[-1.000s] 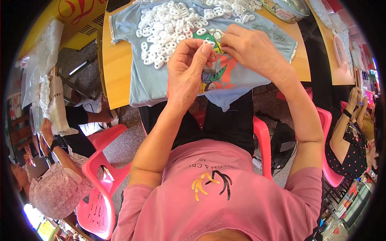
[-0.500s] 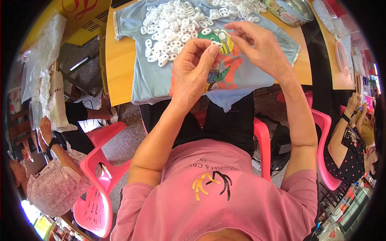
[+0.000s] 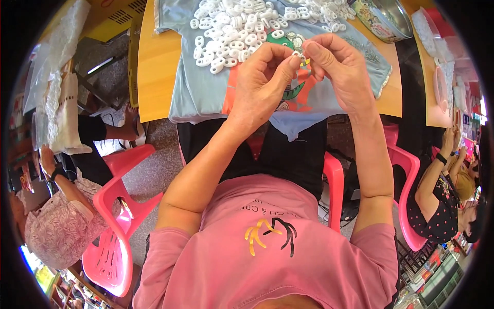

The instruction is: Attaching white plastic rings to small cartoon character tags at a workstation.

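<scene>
My left hand (image 3: 262, 85) pinches a small white two-holed plastic piece (image 3: 297, 55) between thumb and forefinger. Close against that piece, my right hand (image 3: 342, 72) has its thumb and fingers pressed together; whatever they grip is too small to make out. Both hands are raised over a light blue T-shirt (image 3: 198, 100) with a colourful print, spread across the table edge. Just beyond my left hand lies a heap of similar white two-holed pieces (image 3: 221, 33). Another heap of them (image 3: 321, 11) sits farther back to the right.
A round printed metal tin (image 3: 383, 23) stands at the back right of the wooden table (image 3: 154, 77). Pink plastic chairs (image 3: 110, 252) flank me. A seated person (image 3: 62, 226) is on the left, and others (image 3: 437, 201) are on the right. Clear plastic packaging (image 3: 432, 36) lies on the right-hand table.
My right hand has come in from above the shirt to meet the left at the small piece, its fingers closing. The left hand has shifted slightly right in the picture. The whole view has moved a little.
</scene>
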`<state>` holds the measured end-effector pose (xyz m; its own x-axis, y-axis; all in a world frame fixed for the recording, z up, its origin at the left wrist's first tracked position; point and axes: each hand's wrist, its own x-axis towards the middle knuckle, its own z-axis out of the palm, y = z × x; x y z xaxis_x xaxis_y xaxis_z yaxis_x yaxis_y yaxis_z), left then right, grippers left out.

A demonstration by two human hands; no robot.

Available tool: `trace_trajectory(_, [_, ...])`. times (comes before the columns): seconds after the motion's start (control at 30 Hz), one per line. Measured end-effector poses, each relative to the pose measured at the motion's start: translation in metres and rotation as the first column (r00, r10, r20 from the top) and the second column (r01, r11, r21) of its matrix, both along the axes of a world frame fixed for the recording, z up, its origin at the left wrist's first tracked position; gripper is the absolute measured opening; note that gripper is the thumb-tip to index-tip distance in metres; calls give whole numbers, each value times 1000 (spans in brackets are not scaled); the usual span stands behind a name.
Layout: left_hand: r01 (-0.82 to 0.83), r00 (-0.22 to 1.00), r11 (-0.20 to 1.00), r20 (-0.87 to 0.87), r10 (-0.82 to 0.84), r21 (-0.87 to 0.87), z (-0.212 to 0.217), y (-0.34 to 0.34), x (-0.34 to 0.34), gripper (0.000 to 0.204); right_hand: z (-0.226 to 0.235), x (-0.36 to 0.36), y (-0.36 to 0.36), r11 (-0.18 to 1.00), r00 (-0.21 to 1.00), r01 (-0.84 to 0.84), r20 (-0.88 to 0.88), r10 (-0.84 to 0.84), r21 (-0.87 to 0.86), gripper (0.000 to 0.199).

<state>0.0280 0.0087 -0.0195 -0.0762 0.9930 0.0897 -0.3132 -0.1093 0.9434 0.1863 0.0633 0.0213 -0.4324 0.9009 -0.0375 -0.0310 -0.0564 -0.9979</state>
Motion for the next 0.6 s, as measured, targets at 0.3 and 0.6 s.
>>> trace_trajectory(0.3, [34, 999, 999, 23, -34, 4, 4, -2, 0, 14, -2, 0, -3, 1000, 999, -17, 41, 17, 9, 21])
trace_trajectory(0.6, [-3, 999, 999, -40, 4, 37, -3, 0, 2, 11, -1, -2, -6, 994, 992, 4, 127, -18, 110, 18])
